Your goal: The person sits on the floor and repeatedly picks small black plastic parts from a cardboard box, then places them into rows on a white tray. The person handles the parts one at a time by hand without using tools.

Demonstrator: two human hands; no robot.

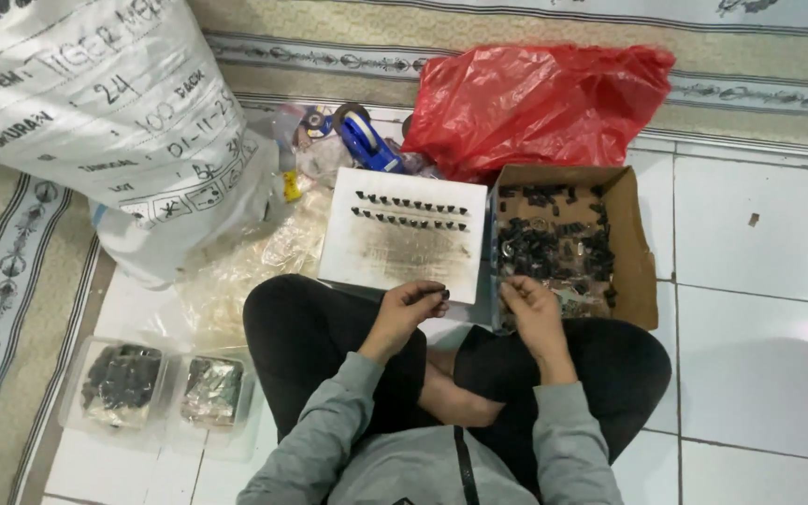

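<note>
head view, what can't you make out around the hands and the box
- Head view: what the left hand pinches is too small to identify.
- Small black parts in the cardboard box: too small to name.
- Red plastic bag: contents hidden by its plastic.
- White sack: cut off by the frame's top-left edge.

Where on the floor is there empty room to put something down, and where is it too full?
Bare white tiles lie right of the cardboard box, with one tiny speck. The white board is bare below its two rows of black pieces. It is crowded behind the board by the red bag, blue tape dispenser and big white sack, and at the clear tubs.
</note>
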